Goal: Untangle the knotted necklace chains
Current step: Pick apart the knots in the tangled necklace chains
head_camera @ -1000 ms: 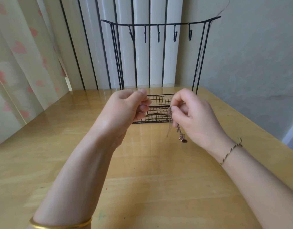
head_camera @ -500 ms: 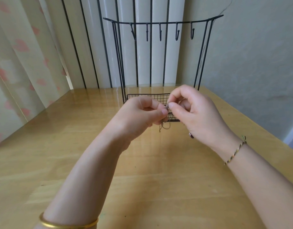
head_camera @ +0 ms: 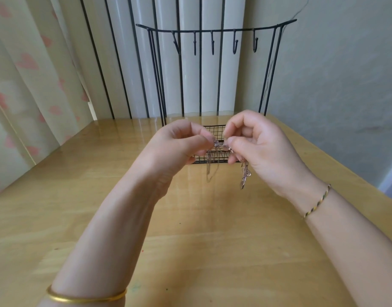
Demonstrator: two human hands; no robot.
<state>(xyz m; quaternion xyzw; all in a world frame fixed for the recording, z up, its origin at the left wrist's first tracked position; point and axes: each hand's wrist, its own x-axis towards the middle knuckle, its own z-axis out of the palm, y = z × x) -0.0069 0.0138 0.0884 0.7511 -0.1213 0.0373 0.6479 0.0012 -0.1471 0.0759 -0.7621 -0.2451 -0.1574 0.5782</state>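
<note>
Chains [head_camera: 217,144] hang in front of the rack [head_camera: 212,31], left hand [head_camera: 179,147] and right hand [head_camera: 261,145] pinching beside the knot. Light, limp, fragile, I'd judge; I'd grip close to the tangle, never yank.

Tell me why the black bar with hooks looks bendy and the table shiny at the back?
In the head view the wide-angle lens probably bows the hook bar, so it looks curved; brightness from behind glares off the glossy table at its far edge; the thin necklace chains pinched by the left hand and right hand look faint and slightly blurred.
</note>
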